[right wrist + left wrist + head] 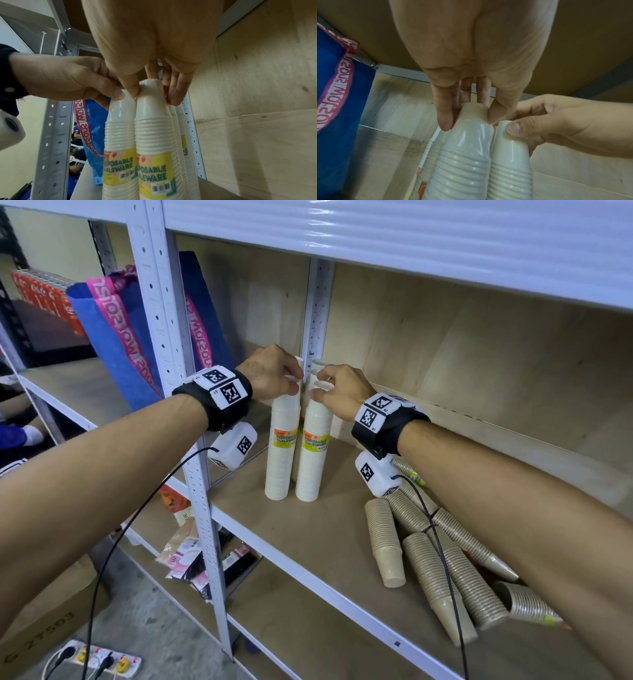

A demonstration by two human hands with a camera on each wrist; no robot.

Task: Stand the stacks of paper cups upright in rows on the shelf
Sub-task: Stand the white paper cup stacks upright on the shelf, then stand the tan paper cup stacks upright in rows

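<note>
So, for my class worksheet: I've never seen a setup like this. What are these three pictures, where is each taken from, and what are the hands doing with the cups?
No machine here: a person wears three cameras. The wide picture comes from the head; the other two look along each wrist. The left hand pinches the top of one white cup stack, and the right hand pinches the one beside it. Both stand upright on the wooden shelf. Brown cup stacks lie on their sides nearby.
</note>
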